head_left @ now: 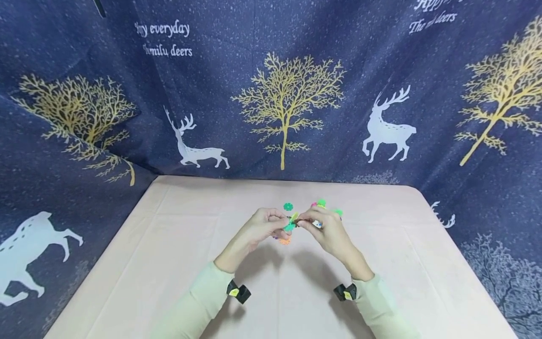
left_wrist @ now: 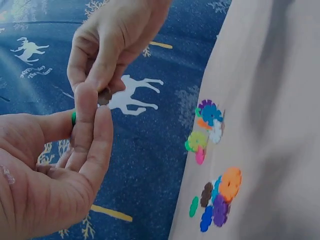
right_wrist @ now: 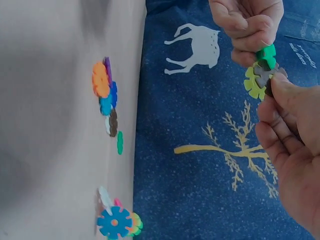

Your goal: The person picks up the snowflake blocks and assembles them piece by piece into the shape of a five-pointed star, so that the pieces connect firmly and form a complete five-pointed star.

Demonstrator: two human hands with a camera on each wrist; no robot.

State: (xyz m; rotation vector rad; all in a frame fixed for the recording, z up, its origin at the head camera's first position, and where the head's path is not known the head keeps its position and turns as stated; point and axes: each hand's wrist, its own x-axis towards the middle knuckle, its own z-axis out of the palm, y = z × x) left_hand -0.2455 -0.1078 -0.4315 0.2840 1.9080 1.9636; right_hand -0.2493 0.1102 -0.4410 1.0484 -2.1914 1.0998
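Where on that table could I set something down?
Pale pink tablecloth lies bare left of the left hand, right of the right hand and between the pale fabric sleeves. Colourful flower-shaped plastic discs crowd around both hands.

High head view, forward-down; close wrist views, sideways, fingers (left_wrist: 86, 106) in both.

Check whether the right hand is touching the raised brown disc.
Touching. The right wrist view shows it: the right hand pinches the brown disc by its edge, the thumb lying over it with no gap.
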